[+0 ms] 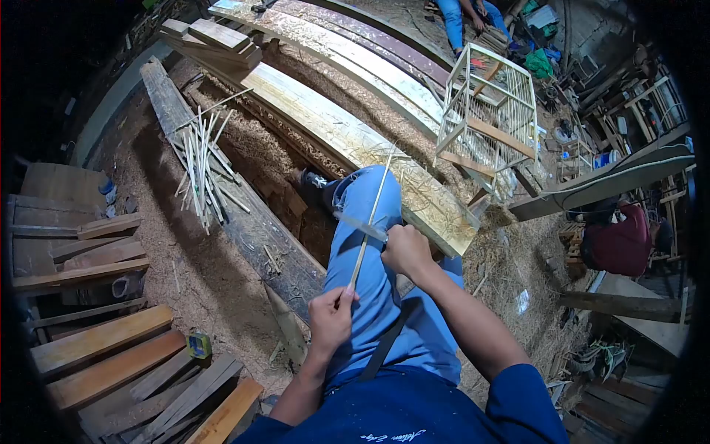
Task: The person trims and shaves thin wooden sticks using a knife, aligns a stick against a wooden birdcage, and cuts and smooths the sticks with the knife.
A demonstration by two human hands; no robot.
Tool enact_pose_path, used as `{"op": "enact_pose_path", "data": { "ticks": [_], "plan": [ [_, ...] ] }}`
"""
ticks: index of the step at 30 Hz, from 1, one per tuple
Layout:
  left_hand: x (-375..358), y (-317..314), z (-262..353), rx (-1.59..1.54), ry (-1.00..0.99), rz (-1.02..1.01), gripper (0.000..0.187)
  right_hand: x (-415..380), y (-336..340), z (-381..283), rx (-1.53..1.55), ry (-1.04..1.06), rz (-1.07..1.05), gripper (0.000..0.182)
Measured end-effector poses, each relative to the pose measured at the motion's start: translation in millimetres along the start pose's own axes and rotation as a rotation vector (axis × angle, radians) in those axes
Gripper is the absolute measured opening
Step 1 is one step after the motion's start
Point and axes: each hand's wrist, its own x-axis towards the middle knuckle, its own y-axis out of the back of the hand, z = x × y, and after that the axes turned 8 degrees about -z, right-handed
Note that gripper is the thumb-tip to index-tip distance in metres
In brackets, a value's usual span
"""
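Observation:
My left hand [330, 320] pinches the lower end of a thin bamboo strip [360, 260], which slants up across my raised thigh in blue jeans. In my closed right hand [408, 251] is a knife [358, 223], its blade pointing left and lying across the strip above the knee. A bundle of pale strips [200, 166] rests loosely on the weathered board [248, 222] left of my leg. Beyond my knee, thin shavings are scattered over a light wooden plank [325, 111].
A slatted wooden cage [488, 111] stands at the upper right. Cut boards [111, 340] are stacked at the left, beside a yellow-and-black object [198, 345]. One person in red [621, 237] is at the right; another person's legs [451, 22] show at the top. Sawdust covers the floor.

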Motion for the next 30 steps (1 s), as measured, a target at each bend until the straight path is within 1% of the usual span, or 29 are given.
{"op": "enact_pose_path", "data": {
  "ticks": [1,2,6,7,9,11,13,14,18,21,23,24,26,27,29,30],
  "plan": [
    [-6.5,3.0,-7.6,-0.064,0.008,-0.007,0.031,1.4,-0.2,0.3,-0.015,-0.005,0.009,0.020],
    [-15.1,7.3,-12.4,-0.064,0.028,-0.035,0.031,2.5,0.1,1.6,-0.014,-0.007,0.006,0.020],
    [-39.8,13.8,-6.7,-0.169,0.089,-0.012,0.031,5.8,-4.7,3.3,0.034,-0.026,0.042,0.021],
    [-37.3,13.5,-7.6,-0.169,0.087,-0.010,0.031,5.8,-5.4,2.9,0.028,-0.026,0.070,0.021],
    [-23.6,11.8,-9.5,-0.066,0.029,-0.013,0.032,2.6,-4.1,0.3,0.000,0.011,0.092,0.021],
    [-4.1,9.7,-3.9,-0.061,0.033,-0.017,0.031,-5.1,-0.8,-7.0,-0.024,0.045,0.106,0.021],
    [19.6,3.2,1.8,0.087,-0.111,0.059,0.029,-13.4,9.0,-16.9,-0.103,0.131,0.009,0.020],
    [24.4,6.9,9.9,0.082,-0.013,-0.021,0.028,-13.0,8.0,-16.9,-0.106,0.144,0.018,0.019],
    [26.7,0.0,10.8,0.136,-0.015,0.016,0.028,-9.3,4.6,-14.2,-0.081,0.127,0.050,0.019],
    [21.4,-3.6,10.9,0.136,-0.052,0.052,0.028,-8.8,2.2,-11.7,-0.026,0.081,0.001,0.021],
    [18.5,-6.2,11.2,0.141,-0.123,0.089,0.026,-8.3,-3.2,-8.4,0.001,0.061,0.046,0.020],
    [17.6,-6.0,14.2,0.139,-0.121,0.090,0.026,-6.5,-4.2,-7.3,-0.001,0.060,0.043,0.020],
    [13.3,-2.8,22.8,0.177,-0.017,0.033,0.027,-3.7,-7.4,-5.6,0.010,-0.002,0.003,0.020],
    [5.4,-2.2,24.4,0.179,-0.015,0.032,0.027,-2.8,-8.8,-2.1,0.013,-0.002,0.002,0.020],
    [-16.5,0.2,19.3,0.163,-0.014,0.053,0.028,4.1,-7.7,5.5,0.131,-0.096,0.131,0.019],
    [-25.0,1.2,13.5,0.126,0.025,0.068,0.028,4.6,-4.4,4.9,0.169,-0.109,0.106,0.019]
  ]
}}
